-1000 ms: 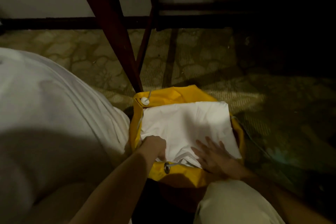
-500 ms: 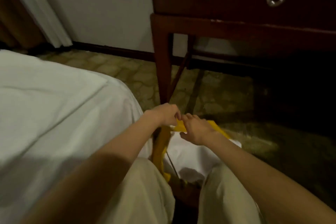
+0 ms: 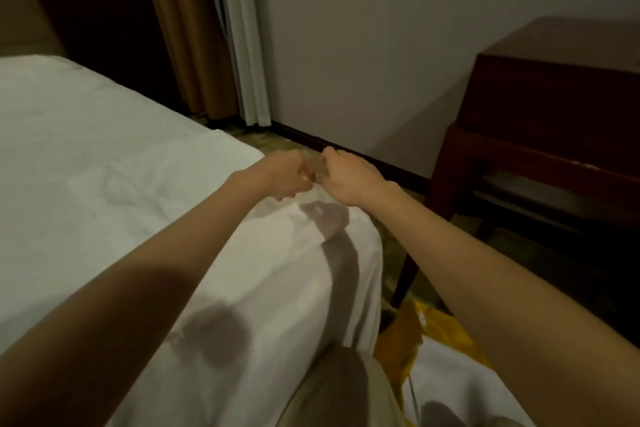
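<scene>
My left hand point(image 3: 285, 177) and my right hand point(image 3: 346, 177) are raised side by side over the corner of the white bed point(image 3: 104, 184), knuckles almost touching. The fingers of both are curled tight. A thin, pale, see-through bit point(image 3: 314, 168) seems pinched between them; what it is I cannot tell. Their shadow falls on the sheet just below. Low on the right, a yellow bag point(image 3: 433, 326) lies on the floor with white linen point(image 3: 450, 385) in it, partly hidden by my right forearm.
A dark wooden side table point(image 3: 540, 135) on legs stands to the right, close to the bed corner. Brown and white curtains point(image 3: 221, 28) hang at the back by a pale wall. Patterned carpet point(image 3: 398, 253) shows in the narrow gap between bed and table.
Both hands have left the yellow bag and risen over the bed corner, still close together. My view has lifted from the floor to the bed, wall and curtains.
</scene>
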The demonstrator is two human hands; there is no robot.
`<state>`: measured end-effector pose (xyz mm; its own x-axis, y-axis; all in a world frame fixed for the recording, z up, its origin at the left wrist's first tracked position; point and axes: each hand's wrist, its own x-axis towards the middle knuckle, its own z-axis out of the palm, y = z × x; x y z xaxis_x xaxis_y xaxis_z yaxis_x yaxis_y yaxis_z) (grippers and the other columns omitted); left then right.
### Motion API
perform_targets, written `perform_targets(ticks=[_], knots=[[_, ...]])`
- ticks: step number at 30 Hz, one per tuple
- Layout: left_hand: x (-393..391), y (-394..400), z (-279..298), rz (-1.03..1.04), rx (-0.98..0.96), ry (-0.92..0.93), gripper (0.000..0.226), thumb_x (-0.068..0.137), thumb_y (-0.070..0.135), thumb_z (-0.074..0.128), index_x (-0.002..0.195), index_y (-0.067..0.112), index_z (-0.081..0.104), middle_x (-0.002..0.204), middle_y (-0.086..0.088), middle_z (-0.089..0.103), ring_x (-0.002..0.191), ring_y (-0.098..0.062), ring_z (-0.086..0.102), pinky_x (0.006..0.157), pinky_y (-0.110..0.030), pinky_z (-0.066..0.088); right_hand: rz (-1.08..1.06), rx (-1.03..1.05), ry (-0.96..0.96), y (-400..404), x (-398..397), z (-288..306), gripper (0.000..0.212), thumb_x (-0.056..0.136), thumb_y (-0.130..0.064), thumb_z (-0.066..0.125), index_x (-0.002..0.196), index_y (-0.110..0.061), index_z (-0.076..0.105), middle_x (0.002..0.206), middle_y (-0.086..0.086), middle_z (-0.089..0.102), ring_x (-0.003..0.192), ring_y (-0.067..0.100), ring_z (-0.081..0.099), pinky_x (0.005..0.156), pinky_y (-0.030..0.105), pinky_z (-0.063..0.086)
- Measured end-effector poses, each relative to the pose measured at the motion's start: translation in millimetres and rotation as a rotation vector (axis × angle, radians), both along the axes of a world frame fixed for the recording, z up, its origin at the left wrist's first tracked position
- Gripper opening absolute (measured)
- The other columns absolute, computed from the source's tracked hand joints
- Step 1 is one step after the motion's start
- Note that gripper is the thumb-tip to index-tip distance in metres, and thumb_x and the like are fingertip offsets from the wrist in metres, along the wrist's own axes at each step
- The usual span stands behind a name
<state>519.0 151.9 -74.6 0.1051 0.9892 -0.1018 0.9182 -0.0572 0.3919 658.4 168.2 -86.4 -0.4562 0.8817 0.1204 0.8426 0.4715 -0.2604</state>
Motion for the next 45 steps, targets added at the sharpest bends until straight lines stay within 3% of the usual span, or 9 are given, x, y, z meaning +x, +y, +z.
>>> perform_targets(ticks=[6,11,20,26,30,33,36,39,45], knots=[[-102,-10,-19,0.317,-0.091,0.016,0.019,0.088,0.023,0.063,0.107,0.020,0.062,0.091,-0.002,0.066,0.073,-0.019,0.069,0.057,-0.026,0.052,-0.038,-0.236,-0.117,12,-55,-19,0.056,0.099,-0.044,0.039,0.141,-0.008,0.034,0.137,0.013,0.048,0.119,0.031,0.051,0.090,0.036,0.042],[-145,-25,-23,0.439,-0.092,0.241,0.045,0.089,0.045,0.059,0.119,0.011,0.057,0.106,-0.008,0.063,0.094,-0.025,0.061,0.079,-0.033,0.050,-0.146,-0.291,0.011,20,-70,-33,0.067,0.093,-0.051,0.046,0.142,-0.007,0.034,0.139,0.012,0.046,0.122,0.030,0.049,0.100,0.039,0.042],[-183,-50,-23,0.789,-0.110,0.307,0.098,0.064,0.082,0.059,0.127,0.007,0.049,0.124,-0.017,0.055,0.117,-0.035,0.049,0.095,-0.040,0.041,-0.217,-0.304,0.163,32,-79,-25,0.059,0.078,-0.048,0.073,0.120,-0.011,0.053,0.117,0.006,0.056,0.109,0.026,0.055,0.082,0.031,0.043],[-221,-68,-23,1.008,-0.175,-0.222,0.046,0.076,0.041,0.078,0.081,-0.002,0.064,0.072,-0.013,0.062,0.073,-0.031,0.064,0.074,-0.035,0.052,-0.100,-0.146,0.036,31,-100,-12,0.028,0.081,-0.024,0.071,0.102,-0.009,0.060,0.097,0.006,0.060,0.085,0.022,0.058,0.062,0.027,0.042],[-237,-84,-46,0.646,0.153,-0.694,0.039,0.090,0.035,0.064,0.113,0.006,0.058,0.105,0.007,0.065,0.093,-0.011,0.063,0.091,-0.023,0.048,-0.034,0.002,0.063,21,-112,3,0.012,0.090,-0.009,0.052,0.098,-0.008,0.061,0.086,0.002,0.053,0.075,0.018,0.049,0.050,0.025,0.030],[-253,-82,-76,0.290,0.003,-0.918,0.065,0.079,0.046,0.071,0.136,0.025,0.049,0.132,0.001,0.053,0.119,0.011,0.050,0.097,-0.004,0.036,0.046,0.120,0.098,13,-116,14,0.013,0.092,-0.009,0.049,0.099,-0.010,0.060,0.089,0.001,0.051,0.080,0.020,0.052,0.048,0.025,0.023],[-211,-86,-52,0.595,0.166,-1.279,0.069,0.077,0.025,0.074,0.140,0.025,0.045,0.127,-0.017,0.052,0.116,-0.025,0.058,0.089,-0.031,0.051,0.175,0.183,0.126,5,-125,23,0.019,0.094,-0.009,0.049,0.106,-0.012,0.064,0.107,0.005,0.052,0.092,0.024,0.054,0.061,0.028,0.037],[-190,-83,-30,0.888,0.024,-1.392,0.049,0.096,0.022,0.051,0.139,0.000,0.043,0.141,-0.022,0.046,0.091,-0.031,0.062,0.068,-0.038,0.049,0.304,0.122,0.173,-8,-136,28,0.040,0.096,-0.007,0.045,0.129,-0.024,0.059,0.132,0.003,0.052,0.107,0.026,0.055,0.082,0.033,0.047],[-171,-63,-3,0.620,-0.094,-1.714,0.078,0.081,0.063,0.056,0.132,0.004,0.049,0.128,-0.019,0.060,0.114,-0.034,0.059,0.086,-0.048,0.049,0.495,0.111,0.124,-39,-138,30,0.049,0.095,-0.008,0.046,0.135,-0.036,0.053,0.135,0.000,0.057,0.118,0.024,0.053,0.088,0.028,0.041]])
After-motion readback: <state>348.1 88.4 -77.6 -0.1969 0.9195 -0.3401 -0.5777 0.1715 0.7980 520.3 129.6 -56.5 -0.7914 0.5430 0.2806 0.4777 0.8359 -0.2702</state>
